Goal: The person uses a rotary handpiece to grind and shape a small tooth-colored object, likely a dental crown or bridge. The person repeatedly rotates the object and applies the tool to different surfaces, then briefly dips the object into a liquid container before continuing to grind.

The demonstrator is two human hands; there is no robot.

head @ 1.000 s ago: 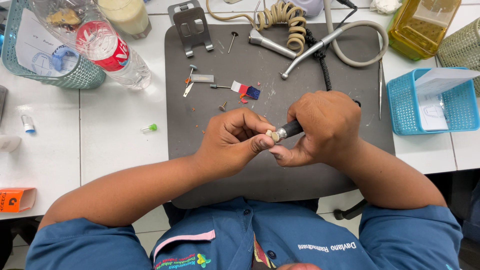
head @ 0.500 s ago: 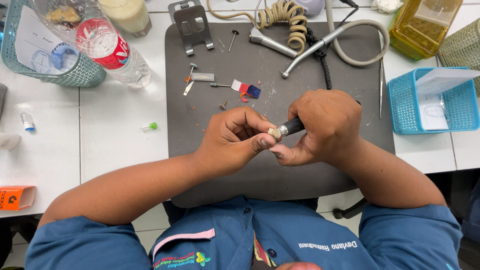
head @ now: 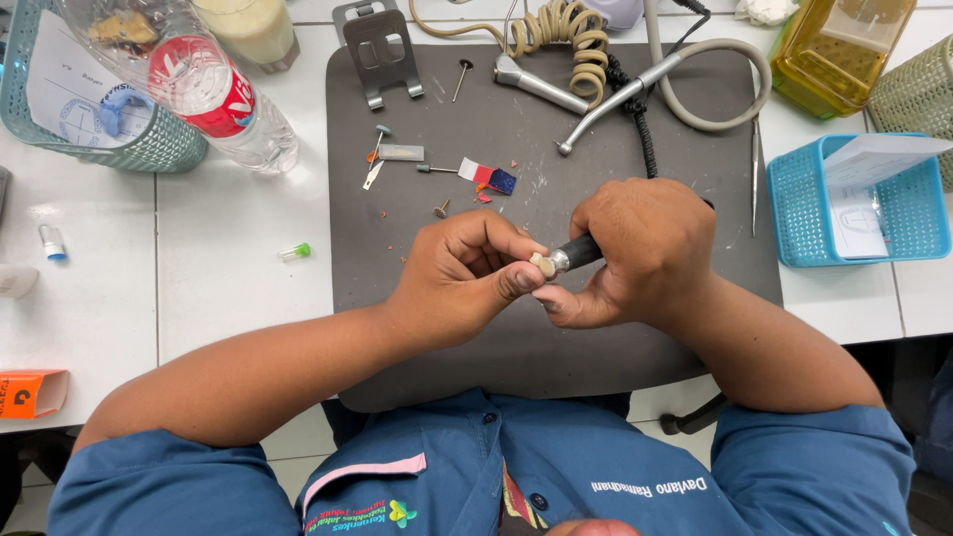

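Far left on the white counter (head: 228, 258), a teal woven basket (head: 149, 149) holds papers; a clear plastic bottle with a red label (head: 204, 94) lies against it. An orange box (head: 30, 392) sits at the near left edge, and a small green-capped vial (head: 295, 252) rests beside the dark grey work mat (head: 476, 109).

The left hand (head: 462, 278) pinches a small cream-coloured piece (head: 542, 264) between thumb and fingers (head: 516, 283), over the middle of the mat. The right hand (head: 645, 253) is closed around a black-and-silver rotary handpiece (head: 576, 254), its tip touching the piece. The step in hand appears to be trimming or polishing the piece; continuing would call for a steady pinch and light tip pressure.

Loose burs (head: 437, 169), a red-and-blue strip (head: 488, 176) and a metal stand (head: 377, 50) lie far on the mat, well apart from the hands. A coiled beige cord (head: 556, 30) and grey hose (head: 715, 109) follow; nothing obstructs the work. Right: a blue plastic basket (head: 794, 213) and yellow container (head: 834, 50).
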